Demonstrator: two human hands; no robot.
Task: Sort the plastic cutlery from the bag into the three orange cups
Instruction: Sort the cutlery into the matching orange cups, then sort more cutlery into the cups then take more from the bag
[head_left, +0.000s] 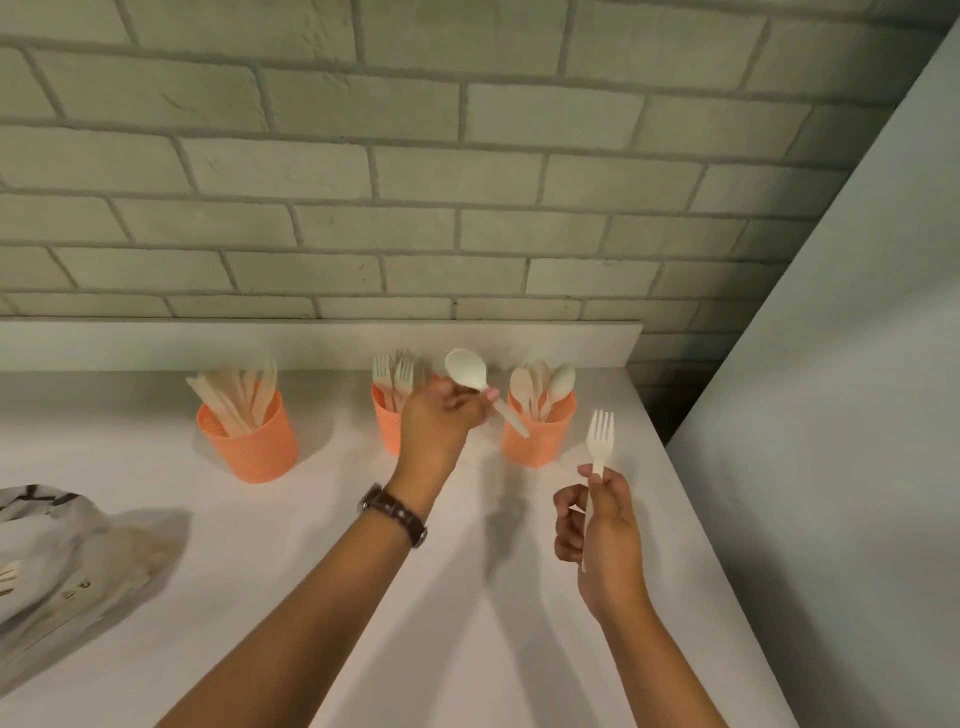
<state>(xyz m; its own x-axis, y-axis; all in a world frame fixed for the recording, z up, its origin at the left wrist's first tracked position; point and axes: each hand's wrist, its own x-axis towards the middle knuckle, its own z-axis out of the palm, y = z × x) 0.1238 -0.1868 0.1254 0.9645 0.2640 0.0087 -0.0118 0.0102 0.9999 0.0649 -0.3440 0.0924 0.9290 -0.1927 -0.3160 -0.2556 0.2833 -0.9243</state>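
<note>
Three orange cups stand in a row near the wall: the left cup (249, 441) holds knives, the middle cup (385, 423) holds forks, the right cup (537, 439) holds spoons. My left hand (439, 421) is in front of the middle cup and grips a white plastic spoon (470, 371), bowl up, its handle slanting toward the right cup. My right hand (602, 525) is nearer to me, in front of the right cup, and holds a white plastic fork (599, 439) upright, tines up. The bag (72, 551) lies at the left edge with some cutlery showing inside.
The white counter (291, 545) ends at a right edge close to my right hand. A brick wall (415, 182) and a low white ledge (311, 343) run behind the cups. A plain grey panel (831, 441) stands to the right.
</note>
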